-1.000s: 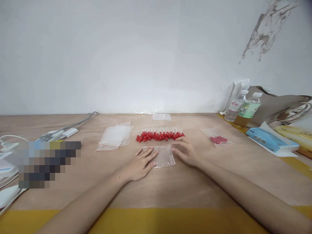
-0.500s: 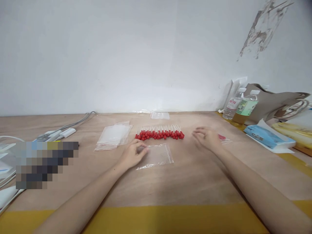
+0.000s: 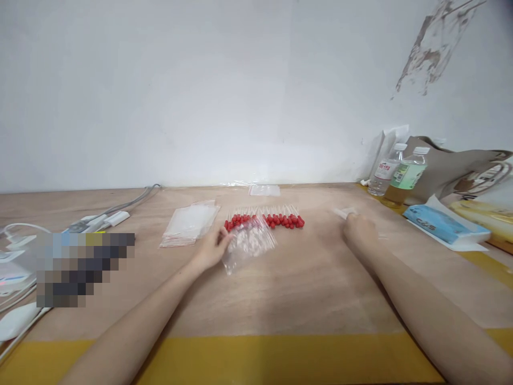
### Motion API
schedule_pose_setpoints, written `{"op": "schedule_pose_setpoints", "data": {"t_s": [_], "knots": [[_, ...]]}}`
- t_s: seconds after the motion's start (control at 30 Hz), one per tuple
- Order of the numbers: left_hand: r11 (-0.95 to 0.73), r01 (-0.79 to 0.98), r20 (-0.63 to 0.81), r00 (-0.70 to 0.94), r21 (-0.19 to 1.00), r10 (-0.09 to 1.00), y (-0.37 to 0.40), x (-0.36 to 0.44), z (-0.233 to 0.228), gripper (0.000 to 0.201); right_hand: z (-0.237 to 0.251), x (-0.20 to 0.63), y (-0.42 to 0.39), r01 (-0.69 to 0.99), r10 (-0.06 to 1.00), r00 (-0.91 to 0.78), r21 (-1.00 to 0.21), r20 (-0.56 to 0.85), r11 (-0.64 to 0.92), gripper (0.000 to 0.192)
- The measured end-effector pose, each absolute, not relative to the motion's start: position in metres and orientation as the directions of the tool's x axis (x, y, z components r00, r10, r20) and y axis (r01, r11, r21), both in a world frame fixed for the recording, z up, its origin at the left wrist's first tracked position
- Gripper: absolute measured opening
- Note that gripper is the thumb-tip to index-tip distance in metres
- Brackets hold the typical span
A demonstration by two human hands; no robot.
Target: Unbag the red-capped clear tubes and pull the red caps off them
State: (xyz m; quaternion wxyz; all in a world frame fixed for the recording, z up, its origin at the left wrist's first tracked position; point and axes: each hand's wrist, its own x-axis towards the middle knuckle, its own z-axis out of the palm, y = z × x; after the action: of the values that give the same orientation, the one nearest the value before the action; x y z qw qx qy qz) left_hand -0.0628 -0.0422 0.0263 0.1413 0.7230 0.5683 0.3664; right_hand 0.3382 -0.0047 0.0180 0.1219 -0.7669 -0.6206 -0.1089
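A person's two bare hands work over a wooden desk (image 3: 280, 305), seen from the wearer's head. Half a second ago a clear plastic bag (image 3: 250, 246) lay flat beside the left hand (image 3: 210, 250); now that hand has it by its left side, tilted and rumpled, glare across its face. The bag is therefore in hold rather than lying flat, and its far edge overlaps the front of a row of red-tipped sticks (image 3: 289, 219). The row lies just beyond the left hand and stretches toward the right one, still on the desk. Red shows through the plastic; it looks like the sticks behind, though glare hides whether anything is inside.

The right hand (image 3: 361, 230) has moved farther right, well apart from the left, over the spot where a small bag with red contents showed before. Some whitish plastic (image 3: 342, 212) pokes out past its fingertips. The hand is blurred, back uppermost, fingers curled down; I cannot tell whether they grip or only touch.

The left hand pinches with thumb and fingers, its forearm (image 3: 140, 321) angling in from the near left. A stack of clear bags (image 3: 188, 222) lies beyond it, to its left.
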Motion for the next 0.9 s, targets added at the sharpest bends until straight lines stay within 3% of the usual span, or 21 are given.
{"op": "schedule_pose_setpoints", "data": {"t_s": [0.1, 0.17, 0.23, 0.37, 0.5, 0.6, 0.67, 0.73, 0.8, 0.83, 0.9], "knots": [[-0.231, 0.69, 0.526, -0.249, 0.686, 0.813, -0.027, -0.096, 0.04, 0.022, 0.032, 0.328, -0.014, 0.979, 0.827, 0.205, -0.102, 0.523, -0.178, 0.035], [-0.086, 0.72, 0.546, -0.436, 0.689, 0.715, -0.018, -0.123, 0.047, 0.028, 0.037, 0.307, -0.026, 0.99, 0.699, 0.041, -0.126, 0.714, 0.071, 0.035], [0.125, 0.753, 0.504, -0.543, 0.646, 0.671, -0.012, -0.145, 0.049, 0.029, 0.034, 0.275, -0.043, 0.917, 0.557, -0.198, -0.049, 0.806, 0.397, 0.034], [0.447, 0.772, 0.408, -0.624, 0.452, 0.666, -0.009, -0.162, 0.042, 0.026, 0.014, 0.208, -0.077, 0.647, 0.334, -0.561, 0.149, 0.757, 0.748, 0.036], [0.503, 0.816, 0.469, -0.576, 0.285, 0.669, -0.011, -0.156, 0.039, 0.027, 0.002, 0.176, -0.093, 0.499, 0.325, -0.699, 0.109, 0.637, 0.86, 0.031], [0.349, 0.905, 0.657, -0.419, 0.244, 0.626, -0.019, -0.139, 0.045, 0.028, 0.005, 0.178, -0.093, 0.46, 0.405, -0.677, -0.075, 0.615, 0.884, 0.027], [0.048, 0.97, 0.718, -0.21, 0.24, 0.664, -0.031, -0.115, 0.05, 0.025, 0.01, 0.187, -0.088, 0.486, 0.51, -0.603, -0.224, 0.614, 0.845, 0.025], [-0.36, 0.902, 0.67, 0.114, 0.241, 0.734, -0.048, -0.083, 0.051, 0.018, 0.015, 0.199, -0.08, 0.59, 0.663, -0.451, -0.359, 0.597, 0.724, 0.022], [-0.66, 0.709, 0.539, 0.465, 0.249, 0.703, -0.064, -0.048, 0.048, 0.021, 0.017, 0.212, -0.07, 0.709, 0.816, -0.25, -0.475, 0.521, 0.521, 0.024], [-0.751, 0.61, 0.459, 0.607, 0.254, 0.649, -0.071, -0.034, 0.045, 0.025, 0.017, 0.217, -0.066, 0.746, 0.872, -0.177, -0.516, 0.456, 0.421, 0.025], [-0.808, 0.518, 0.341, 0.733, 0.282, 0.589, -0.08, -0.013, 0.038, 0.035, 0.016, 0.224, -0.06, 0.785, 0.945, -0.119, -0.553, 0.306, 0.278, 0.03]]}}
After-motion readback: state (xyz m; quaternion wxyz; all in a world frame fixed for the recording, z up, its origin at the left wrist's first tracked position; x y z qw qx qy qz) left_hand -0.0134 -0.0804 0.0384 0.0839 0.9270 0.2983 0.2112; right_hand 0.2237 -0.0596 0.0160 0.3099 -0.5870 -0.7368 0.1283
